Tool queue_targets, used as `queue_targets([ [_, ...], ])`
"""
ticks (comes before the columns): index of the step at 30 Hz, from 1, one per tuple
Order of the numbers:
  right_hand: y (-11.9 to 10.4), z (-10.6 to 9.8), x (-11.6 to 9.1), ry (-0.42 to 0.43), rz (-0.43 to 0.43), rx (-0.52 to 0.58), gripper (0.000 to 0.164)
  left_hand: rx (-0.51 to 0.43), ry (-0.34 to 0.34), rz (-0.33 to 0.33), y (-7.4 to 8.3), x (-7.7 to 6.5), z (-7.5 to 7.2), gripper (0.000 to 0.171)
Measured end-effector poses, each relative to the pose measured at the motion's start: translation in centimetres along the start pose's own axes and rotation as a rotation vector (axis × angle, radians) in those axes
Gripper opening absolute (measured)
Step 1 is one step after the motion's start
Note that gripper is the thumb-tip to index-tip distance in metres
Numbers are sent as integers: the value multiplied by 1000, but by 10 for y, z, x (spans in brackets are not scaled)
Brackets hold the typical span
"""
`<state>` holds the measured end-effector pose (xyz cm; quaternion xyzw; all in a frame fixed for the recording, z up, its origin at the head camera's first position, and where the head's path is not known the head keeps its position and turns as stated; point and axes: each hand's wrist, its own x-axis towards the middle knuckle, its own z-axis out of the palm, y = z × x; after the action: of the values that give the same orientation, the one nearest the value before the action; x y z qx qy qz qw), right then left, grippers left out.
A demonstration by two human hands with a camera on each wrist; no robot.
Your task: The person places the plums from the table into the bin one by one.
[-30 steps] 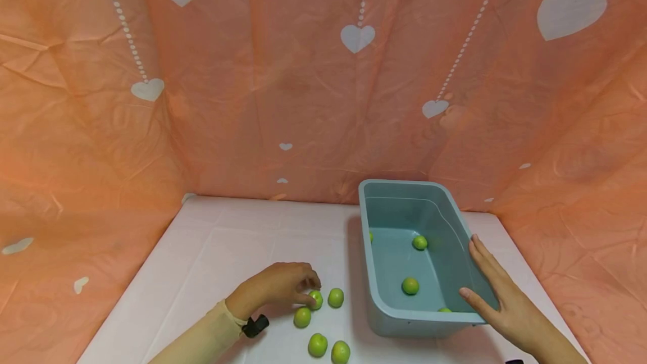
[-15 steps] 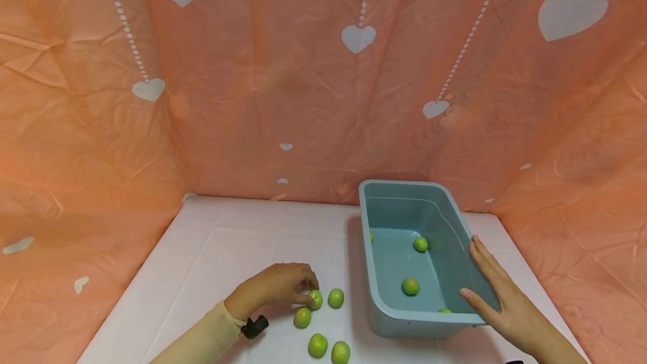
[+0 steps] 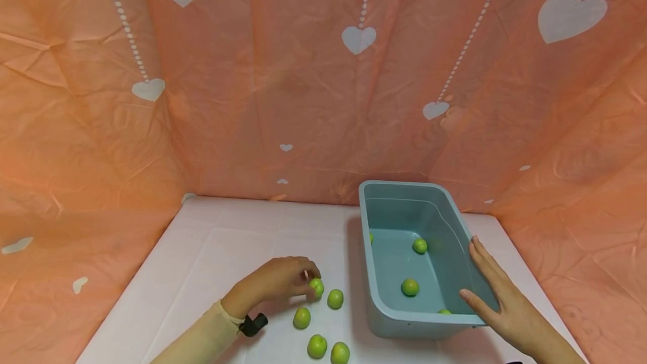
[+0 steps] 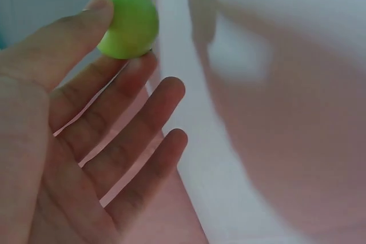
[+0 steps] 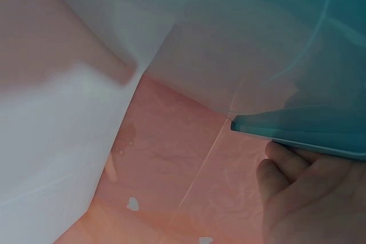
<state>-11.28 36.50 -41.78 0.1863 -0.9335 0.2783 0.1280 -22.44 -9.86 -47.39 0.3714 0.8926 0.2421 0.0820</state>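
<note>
My left hand (image 3: 277, 280) pinches a small round green fruit (image 4: 130, 26) between thumb and fingertips, with the other fingers stretched out beside it. In the head view it is just above the white table, left of the bin. Several similar fruits lie close by, one right of the hand (image 3: 335, 299) and others nearer the front edge. My right hand (image 3: 510, 302) rests against the right side of a blue-grey plastic bin (image 3: 376, 291), fingers extended along the outside and thumb at the front rim. In the right wrist view its fingertips (image 5: 280, 152) touch under the rim.
Inside the bin lie several green fruits, one in the middle (image 3: 410, 287) and another farther back (image 3: 420, 246). An orange curtain (image 3: 303, 100) with pale hearts closes off the back and sides of the white table (image 3: 227, 240).
My left hand has lifted slightly and moved a little away from me, carrying the pinched fruit off its neighbour. The right hand and the bin have stayed in place.
</note>
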Motion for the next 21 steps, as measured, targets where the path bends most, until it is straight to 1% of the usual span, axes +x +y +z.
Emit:
queue_targets([
  [6,0,0,0,3,-4,-3,94,33,56,7,0,3,-8,26],
  [12,0,0,0,7,-8,-3,94,49,110,16,4,5,-17,27],
  [14,0,0,0,9,-10,-3,94,46,120,15,6,6,-21,27],
  [21,0,1,0,12,-17,-3,94,47,152,49,14,12,-32,27],
])
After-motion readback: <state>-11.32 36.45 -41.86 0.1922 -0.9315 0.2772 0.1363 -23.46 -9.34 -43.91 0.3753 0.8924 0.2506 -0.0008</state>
